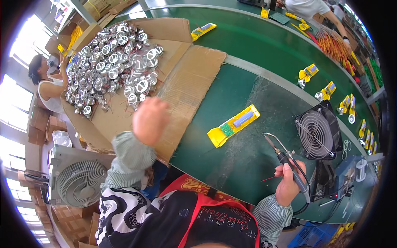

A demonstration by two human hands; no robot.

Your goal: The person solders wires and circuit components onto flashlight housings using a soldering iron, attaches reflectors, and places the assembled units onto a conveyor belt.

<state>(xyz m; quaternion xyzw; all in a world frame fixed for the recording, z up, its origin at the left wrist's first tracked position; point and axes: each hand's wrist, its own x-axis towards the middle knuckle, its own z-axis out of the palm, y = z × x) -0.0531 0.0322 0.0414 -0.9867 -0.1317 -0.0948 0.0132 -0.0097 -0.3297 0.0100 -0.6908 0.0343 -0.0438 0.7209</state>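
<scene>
My left hand (151, 121) is over the cardboard box, at the near edge of a heap of shiny lamp reflectors (113, 58) with thin red wires. Motion smears its fingers, so whether it holds anything is unclear. Wrapped in my right hand (289, 180) is a soldering iron (292, 170) with a thin metal tube beside its tip, which points up and left. Between my hands a yellow plastic housing (215, 136) lies on the green bench, apart from both. It carries a small green circuit board (226, 129) and a blue-violet cylindrical battery (243, 119).
A black fan with a round guard (315, 134) stands right of the iron. Behind runs a green conveyor (256, 45) with several yellow housings, some with reflectors. A solder spool (361, 164) is far right. Two other people work left and at the back; a larger fan (82, 182) sits lower left.
</scene>
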